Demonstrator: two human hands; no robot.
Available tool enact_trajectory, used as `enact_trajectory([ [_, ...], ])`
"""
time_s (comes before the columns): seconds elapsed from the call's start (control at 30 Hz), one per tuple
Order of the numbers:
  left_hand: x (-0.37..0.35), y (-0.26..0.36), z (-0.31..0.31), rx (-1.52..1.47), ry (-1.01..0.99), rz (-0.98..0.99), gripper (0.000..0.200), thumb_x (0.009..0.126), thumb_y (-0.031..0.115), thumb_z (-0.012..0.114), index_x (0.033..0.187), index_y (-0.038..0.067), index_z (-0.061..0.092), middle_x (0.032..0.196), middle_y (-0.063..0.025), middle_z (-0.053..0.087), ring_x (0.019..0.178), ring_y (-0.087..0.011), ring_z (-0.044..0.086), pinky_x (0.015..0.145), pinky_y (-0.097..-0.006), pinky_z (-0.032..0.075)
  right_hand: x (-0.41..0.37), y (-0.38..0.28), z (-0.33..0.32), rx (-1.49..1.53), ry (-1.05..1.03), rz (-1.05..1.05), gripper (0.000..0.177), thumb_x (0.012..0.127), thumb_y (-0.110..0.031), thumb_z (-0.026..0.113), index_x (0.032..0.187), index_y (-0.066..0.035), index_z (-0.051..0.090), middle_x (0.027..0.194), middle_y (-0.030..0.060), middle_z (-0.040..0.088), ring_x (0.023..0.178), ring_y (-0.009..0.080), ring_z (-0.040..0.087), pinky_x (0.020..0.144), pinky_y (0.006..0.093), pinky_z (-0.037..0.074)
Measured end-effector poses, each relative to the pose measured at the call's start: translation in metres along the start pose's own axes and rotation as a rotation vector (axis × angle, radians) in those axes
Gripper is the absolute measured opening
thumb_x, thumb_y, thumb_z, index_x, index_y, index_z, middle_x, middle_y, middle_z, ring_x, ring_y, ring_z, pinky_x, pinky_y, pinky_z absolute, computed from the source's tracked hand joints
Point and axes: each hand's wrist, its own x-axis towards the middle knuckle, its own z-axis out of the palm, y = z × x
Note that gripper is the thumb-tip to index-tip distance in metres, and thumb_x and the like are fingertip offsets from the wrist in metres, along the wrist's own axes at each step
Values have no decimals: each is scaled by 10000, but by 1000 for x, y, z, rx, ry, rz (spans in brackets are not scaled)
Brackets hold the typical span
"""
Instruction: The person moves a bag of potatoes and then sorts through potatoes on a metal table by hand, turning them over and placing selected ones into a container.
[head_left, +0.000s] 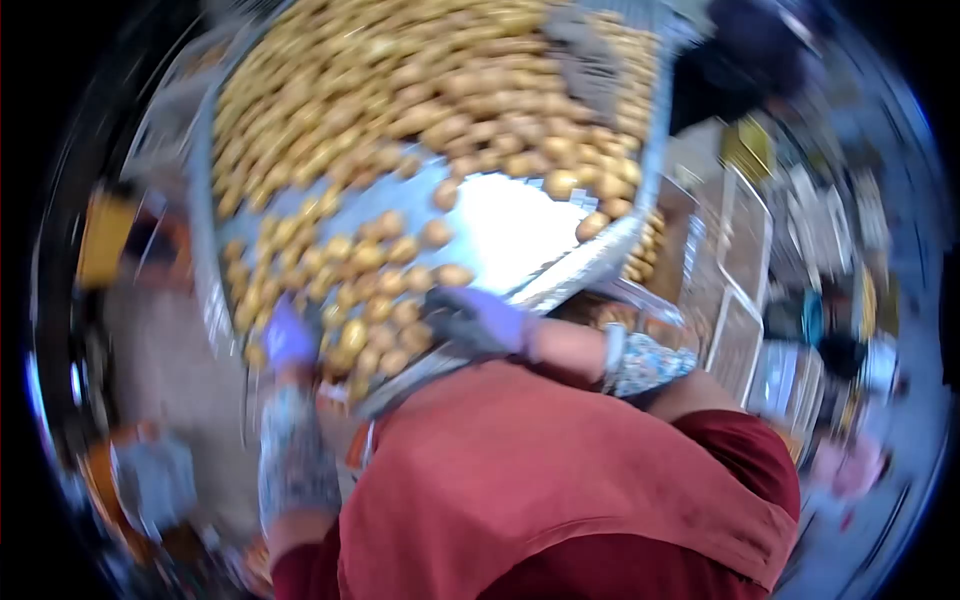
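Note:
A wide metal-lined tray [625, 235] holds a deep heap of round yellow-brown potatoes [400, 90], with a looser group of potatoes [385, 265] at the near end. My left hand [290, 332], in a purple and dark glove, is at the near left among the potatoes. Its fingers are smeared and partly hidden. My right hand [480, 322], gloved in purple with dark fingers, touches potatoes by the near rim. Blur hides whether its fingers grip any. Bare metal shines between the heap and the near group.
A person in dark clothing [745, 60] is at the far right of the tray. A blurred dark grey thing [585, 65] lies across the heap. Crates [735, 270] stand on the right, with a box of potatoes [645, 250] beside the tray. An orange container [115, 480] is at lower left.

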Motion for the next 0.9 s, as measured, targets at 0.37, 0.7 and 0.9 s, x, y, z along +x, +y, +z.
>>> enact_trajectory([
  [0.37,-56,146,2,20,-420,886,560,900,306,579,1391,62,464,1411,-188,468,1332,-397,392,1114,-540,275,-143,-86,-140,-792,1458,-342,545,847,-158,751,1318,-92,486,1169,139,587,1070,198,575,889,343,479],
  [0.7,-93,1,-36,-112,-417,588,488,802,255,691,1252,103,580,1283,-135,557,1222,-367,516,1025,-549,372,-128,70,-259,-1030,1061,78,611,874,-224,706,1376,22,459,1263,197,573,1174,298,548,1030,394,414],
  [0.9,-58,106,36,39,-172,340,619,836,357,647,1374,95,486,1399,-138,481,1303,-377,421,1102,-552,276,43,48,27,-701,345,-109,649,758,-284,704,1301,0,493,1276,238,532,1231,424,475,1063,480,374],
])
